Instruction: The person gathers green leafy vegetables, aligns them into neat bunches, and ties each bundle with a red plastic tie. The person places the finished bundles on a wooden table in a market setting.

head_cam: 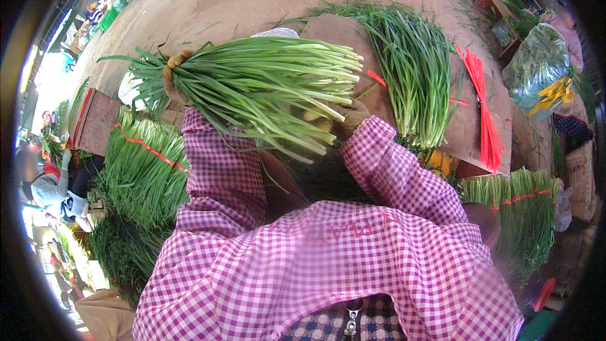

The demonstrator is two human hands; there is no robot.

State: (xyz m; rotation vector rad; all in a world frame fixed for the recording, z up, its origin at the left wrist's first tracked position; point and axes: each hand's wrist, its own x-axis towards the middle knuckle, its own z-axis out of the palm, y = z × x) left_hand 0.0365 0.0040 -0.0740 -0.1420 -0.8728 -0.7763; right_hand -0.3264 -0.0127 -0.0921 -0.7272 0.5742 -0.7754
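A large loose bundle of long green leafy stalks, like garlic chives point(265, 76), lies crosswise before me, pale stem ends to the right. My left hand point(176, 76), in a brown glove, grips it around the leafy end. My right hand point(352, 116), also gloved, is at the lower stem ends; its fingers are partly hidden, so its hold on them is unclear. Right of the bundle, a pile of the same greens point(414, 71) rests on a board point(494, 133). A bunch of red ties point(480, 104) lies beside that pile.
Bound greens stand at left point(147, 175) and right point(516, 213), with red ties around them. A wooden box point(94, 121) is at left. A clear plastic bag of greens point(539, 66) stands at upper right. People are at the far left point(52, 189) and far right point(568, 38).
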